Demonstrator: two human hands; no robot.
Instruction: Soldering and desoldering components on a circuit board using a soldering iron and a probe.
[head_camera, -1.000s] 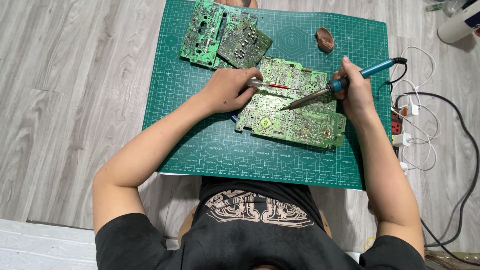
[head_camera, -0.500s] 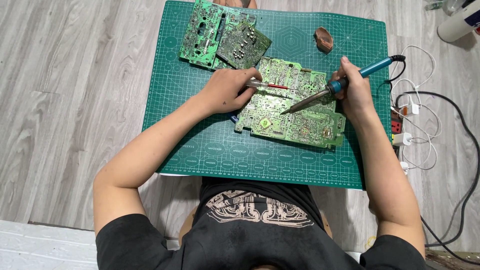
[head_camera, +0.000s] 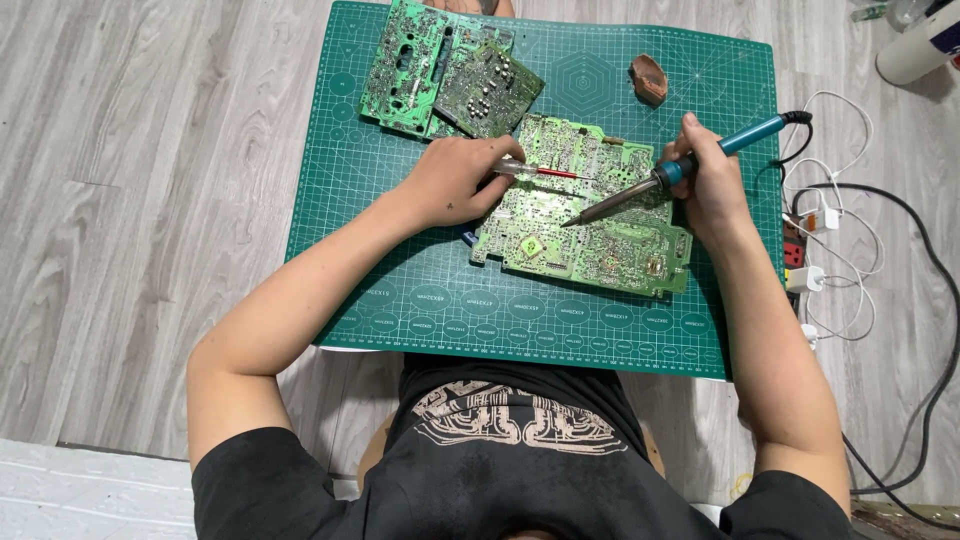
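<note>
right hand: grip closed on soldering iron, tip touching circuit board | left hand: grip pinching thin red tool | board flat on green mat, likely stiff, light, fragile; hold by edges

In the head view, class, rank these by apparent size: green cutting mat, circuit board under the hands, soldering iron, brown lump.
1. Green cutting mat
2. Circuit board
3. Soldering iron
4. Brown lump
</note>
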